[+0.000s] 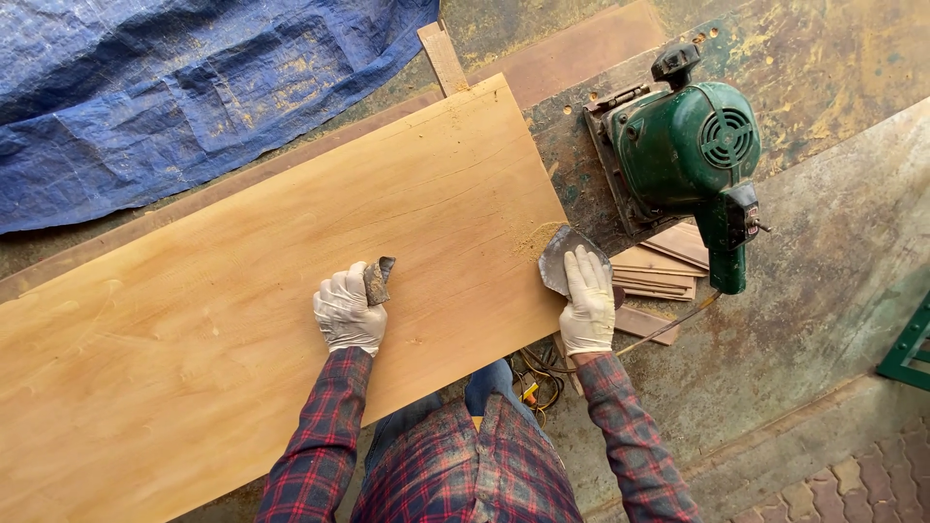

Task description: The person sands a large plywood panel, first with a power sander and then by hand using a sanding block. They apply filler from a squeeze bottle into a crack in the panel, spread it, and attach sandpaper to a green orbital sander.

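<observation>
On plywood sheet (242, 320): left hand (349, 312) fisted round scraper (378, 280), right hand (588, 302) flat.

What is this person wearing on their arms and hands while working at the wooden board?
Both arms are covered by long sleeves of a plaid flannel shirt, checked in red and dark blue with thin pale lines, reaching down to the wrists. The left hand and the right hand each wear a thin, whitish, wrinkled glove that looks dusty. No watch, jewellery or markings show.
</observation>
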